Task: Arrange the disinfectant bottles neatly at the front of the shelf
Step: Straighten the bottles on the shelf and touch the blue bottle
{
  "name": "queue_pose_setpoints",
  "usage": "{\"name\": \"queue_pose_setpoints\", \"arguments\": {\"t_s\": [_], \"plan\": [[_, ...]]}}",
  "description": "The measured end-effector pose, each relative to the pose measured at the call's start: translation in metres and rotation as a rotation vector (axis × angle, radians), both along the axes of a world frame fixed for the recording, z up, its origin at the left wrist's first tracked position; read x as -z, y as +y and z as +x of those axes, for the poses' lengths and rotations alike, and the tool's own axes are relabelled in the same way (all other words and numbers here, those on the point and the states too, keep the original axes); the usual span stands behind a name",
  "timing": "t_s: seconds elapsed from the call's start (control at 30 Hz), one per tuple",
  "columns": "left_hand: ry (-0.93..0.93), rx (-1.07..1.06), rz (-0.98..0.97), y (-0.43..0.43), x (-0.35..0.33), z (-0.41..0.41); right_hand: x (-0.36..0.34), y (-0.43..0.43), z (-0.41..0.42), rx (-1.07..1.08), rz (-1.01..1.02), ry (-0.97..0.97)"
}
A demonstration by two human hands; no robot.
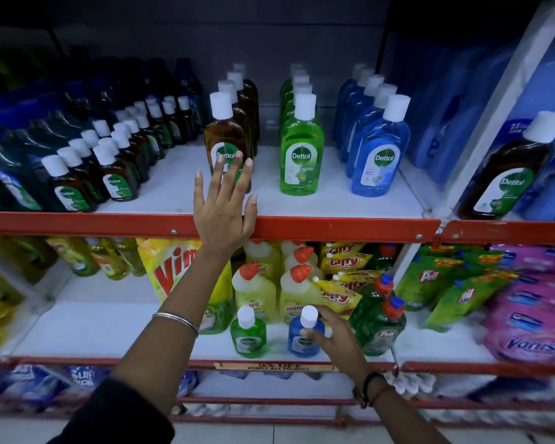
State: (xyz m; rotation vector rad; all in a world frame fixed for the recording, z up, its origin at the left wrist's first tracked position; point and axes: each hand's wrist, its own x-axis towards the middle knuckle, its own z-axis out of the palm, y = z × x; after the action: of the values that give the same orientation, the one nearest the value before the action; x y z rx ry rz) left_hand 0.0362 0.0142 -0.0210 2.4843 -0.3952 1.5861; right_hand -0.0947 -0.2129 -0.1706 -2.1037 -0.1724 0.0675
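On the upper shelf [334, 224] stand three rows of tall Dettol bottles: brown [222, 136], green [301, 149] and blue [380, 155]. My left hand [223, 208] is spread open in front of the brown front bottle, its fingertips over the label. On the lower shelf stand a small green Dettol bottle [248, 338] and a small blue one [303, 338]. My right hand [335, 338] wraps the small blue bottle from its right side, thumb on the front. Small brown bottles [117, 177] fill the upper left.
A large brown Dettol bottle [507, 174] leans at the upper right beside blue refill packs. Harpic bottles [253, 293], a yellow Vim pouch [170, 270], Giffy packs and green Pril bottles [378, 322] crowd the lower shelf behind the small bottles. Pink Vanish pouches [532, 334] lie right.
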Motion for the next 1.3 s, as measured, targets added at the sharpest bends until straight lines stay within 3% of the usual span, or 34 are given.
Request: {"name": "queue_pose_setpoints", "arguments": {"t_s": [0.17, 0.33, 0.67, 0.83, 1.3], "plan": [[0.032, -0.001, -0.009, 0.0, -0.002, -0.002, -0.019, -0.007, 0.003, 0.083, 0.139, -0.022], [0.051, 0.007, -0.009, 0.0, -0.001, -0.002, -0.081, -0.018, 0.008, 0.125, 0.262, -0.17], [0.04, 0.011, -0.016, 0.0, -0.002, -0.002, -0.224, -0.037, 0.026, 0.275, 0.356, -0.693], [0.046, 0.019, -0.02, -0.001, -0.003, -0.003, -0.273, -0.052, 0.052, 0.41, 0.488, -0.849], [0.052, 0.017, -0.033, 0.0, -0.001, -0.002, -0.255, -0.069, 0.11, 0.471, 0.323, -0.702]]}}
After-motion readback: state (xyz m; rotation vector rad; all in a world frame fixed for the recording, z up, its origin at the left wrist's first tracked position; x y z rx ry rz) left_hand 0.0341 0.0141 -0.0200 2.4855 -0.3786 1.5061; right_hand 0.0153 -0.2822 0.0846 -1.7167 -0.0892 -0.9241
